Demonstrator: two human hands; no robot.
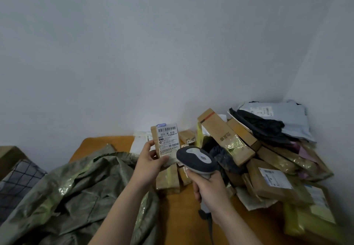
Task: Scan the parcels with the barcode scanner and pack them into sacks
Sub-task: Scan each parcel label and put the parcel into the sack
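My left hand (150,163) holds a small brown cardboard parcel (166,141) upright above the table, its white barcode label facing me. My right hand (207,186) grips the handle of a grey barcode scanner (196,159), whose head sits just right of and below the parcel, pointing toward the label. A crumpled olive-green sack (76,196) lies at the lower left, under my left forearm.
The orange table (178,216) carries a big heap of parcels on the right: a long cardboard box (226,137), a labelled brown box (272,179), black and grey poly bags (268,122). A grid-patterned crate (17,179) stands at far left. Walls close behind.
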